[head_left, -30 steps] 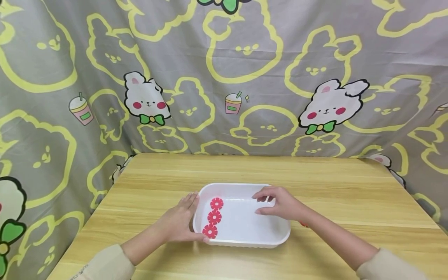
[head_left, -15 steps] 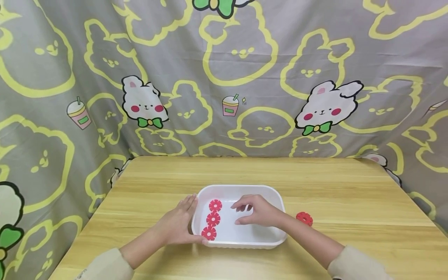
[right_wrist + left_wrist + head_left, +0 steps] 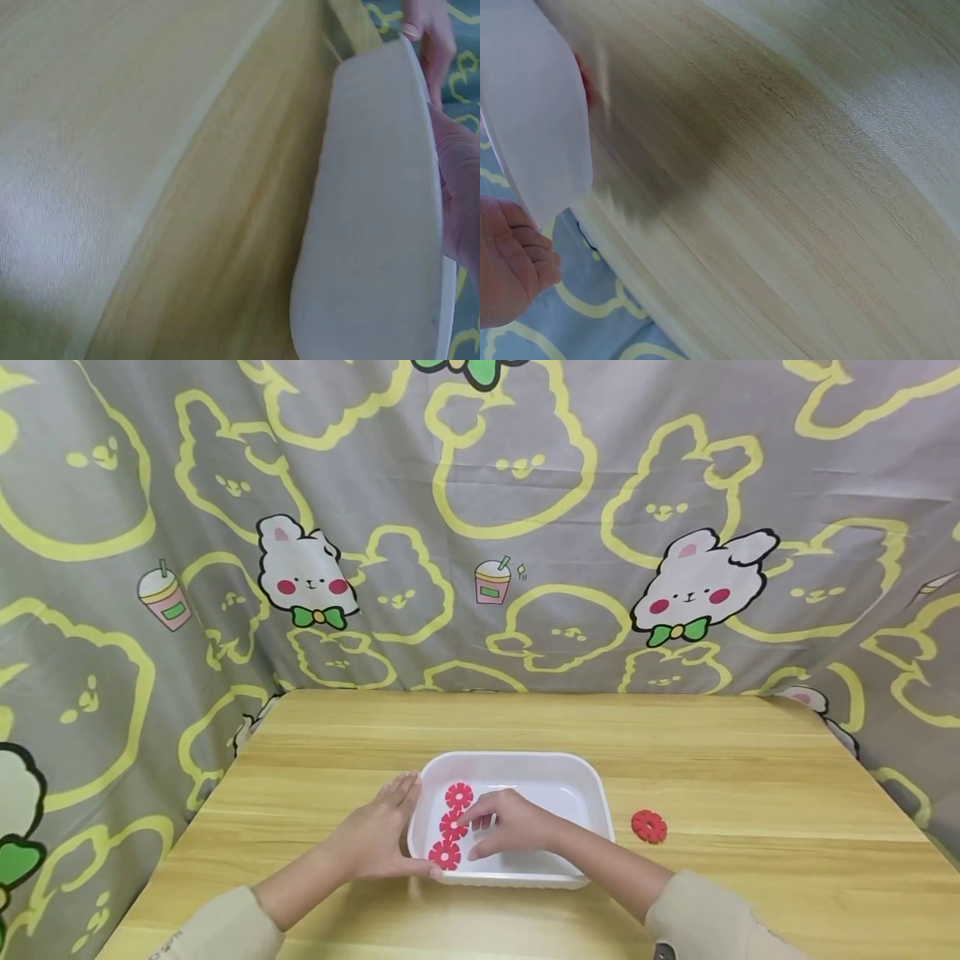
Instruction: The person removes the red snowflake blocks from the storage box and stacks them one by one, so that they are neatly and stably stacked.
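A white plastic tray (image 3: 517, 881) stands on the table, with three red notched discs, like snowflake building pieces, in a slanting row at its left end. The far disc (image 3: 459, 795), the middle disc (image 3: 451, 827) and the near disc (image 3: 444, 856) lie on its floor. My left hand (image 3: 382, 835) rests against the tray's left end, fingers straight along the side and thumb at the front rim. Inside the tray my right hand (image 3: 513, 825) hovers beside the middle disc, finger and thumb apart, its index fingertip overlapping that disc. Whether it touches is unclear. Both wrist views show mostly the tray's outer wall.
Another red notched disc (image 3: 648, 827) lies on the wooden table (image 3: 750, 777) to the right of the tray. Behind and beside the table hangs a grey curtain (image 3: 420, 443) printed with yellow outlines and rabbits.
My right hand has moved left across the tray, from its right side to the row of discs. The disc outside the tray has come into full view. My left hand stays put.
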`<state>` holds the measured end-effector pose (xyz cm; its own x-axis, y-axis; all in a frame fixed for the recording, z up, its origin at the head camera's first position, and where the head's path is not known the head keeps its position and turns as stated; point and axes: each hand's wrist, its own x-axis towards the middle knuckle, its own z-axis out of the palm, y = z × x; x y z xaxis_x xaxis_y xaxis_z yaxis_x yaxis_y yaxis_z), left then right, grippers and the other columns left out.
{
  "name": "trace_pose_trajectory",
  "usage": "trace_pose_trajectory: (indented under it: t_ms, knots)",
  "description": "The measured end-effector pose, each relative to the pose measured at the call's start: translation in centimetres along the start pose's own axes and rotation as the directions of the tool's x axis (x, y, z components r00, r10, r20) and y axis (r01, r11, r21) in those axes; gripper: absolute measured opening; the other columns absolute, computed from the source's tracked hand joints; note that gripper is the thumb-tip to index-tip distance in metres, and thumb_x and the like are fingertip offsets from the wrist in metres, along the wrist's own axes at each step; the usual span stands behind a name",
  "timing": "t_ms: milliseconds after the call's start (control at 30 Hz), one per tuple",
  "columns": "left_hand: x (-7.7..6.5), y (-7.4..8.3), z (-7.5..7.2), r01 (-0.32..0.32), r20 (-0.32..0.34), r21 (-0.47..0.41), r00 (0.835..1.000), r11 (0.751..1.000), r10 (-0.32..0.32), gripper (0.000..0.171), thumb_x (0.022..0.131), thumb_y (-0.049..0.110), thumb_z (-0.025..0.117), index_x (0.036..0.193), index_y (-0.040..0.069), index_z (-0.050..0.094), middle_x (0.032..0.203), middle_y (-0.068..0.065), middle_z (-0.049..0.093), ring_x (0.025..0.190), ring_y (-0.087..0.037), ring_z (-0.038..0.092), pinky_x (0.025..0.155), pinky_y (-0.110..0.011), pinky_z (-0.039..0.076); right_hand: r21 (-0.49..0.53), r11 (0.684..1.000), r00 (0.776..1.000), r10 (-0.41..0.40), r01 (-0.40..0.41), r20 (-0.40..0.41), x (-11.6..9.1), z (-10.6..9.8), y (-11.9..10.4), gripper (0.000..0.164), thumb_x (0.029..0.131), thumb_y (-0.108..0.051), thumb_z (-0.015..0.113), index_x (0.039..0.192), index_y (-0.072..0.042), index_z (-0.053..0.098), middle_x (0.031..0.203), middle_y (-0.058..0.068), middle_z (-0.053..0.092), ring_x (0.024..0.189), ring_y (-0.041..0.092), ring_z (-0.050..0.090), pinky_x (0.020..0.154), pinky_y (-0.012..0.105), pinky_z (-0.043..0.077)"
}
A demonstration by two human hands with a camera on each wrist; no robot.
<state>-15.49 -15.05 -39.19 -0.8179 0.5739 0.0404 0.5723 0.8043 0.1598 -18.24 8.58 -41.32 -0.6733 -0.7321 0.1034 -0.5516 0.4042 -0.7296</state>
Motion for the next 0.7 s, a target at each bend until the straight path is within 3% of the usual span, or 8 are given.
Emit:
trace_pose_trajectory:
  t_ms: [267,533,700]
  knots:
    - [0.1,-0.1,0.0,-0.003,-0.004,0.007,1.000,1.000,0.003,0.116,0.066,0.077,0.057,0.136,-0.013,0.035,0.142,-0.030,0.035,0.132,-0.042,0.036,0.105,-0.049,0.039,-0.071,0.997,0.997,-0.025,0.030,0.070,1.3,1.5,0.1,0.032,0.071,-0.010,0.079,0.101,-0.002,0.071,0.092,0.008,0.071,0.077,0.008,0.057,0.073,0.010,0.048]
    - [0.3,-0.1,-0.2,0.001,-0.008,-0.001,1.000,1.000,-0.001,0.116,0.066,0.077,0.058,0.135,-0.013,0.036,0.142,-0.030,0.036,0.132,-0.043,0.036,0.102,-0.049,0.041,-0.097,0.993,0.992,0.069,-0.059,0.106,2.4,1.9,0.0,0.031,0.072,-0.008,0.078,0.102,-0.003,0.071,0.088,0.005,0.069,0.073,0.002,0.050,0.068,0.010,0.045]
    - [0.4,-0.1,-0.1,0.005,0.003,-0.006,1.000,1.000,-0.005,0.116,0.066,0.076,0.058,0.136,-0.013,0.034,0.143,-0.031,0.034,0.133,-0.043,0.035,0.103,-0.050,0.040,-0.144,0.987,0.987,0.085,-0.065,0.139,2.7,2.0,0.1,0.027,0.073,-0.004,0.076,0.099,-0.004,0.072,0.086,0.002,0.068,0.071,0.000,0.047,0.067,0.008,0.044]
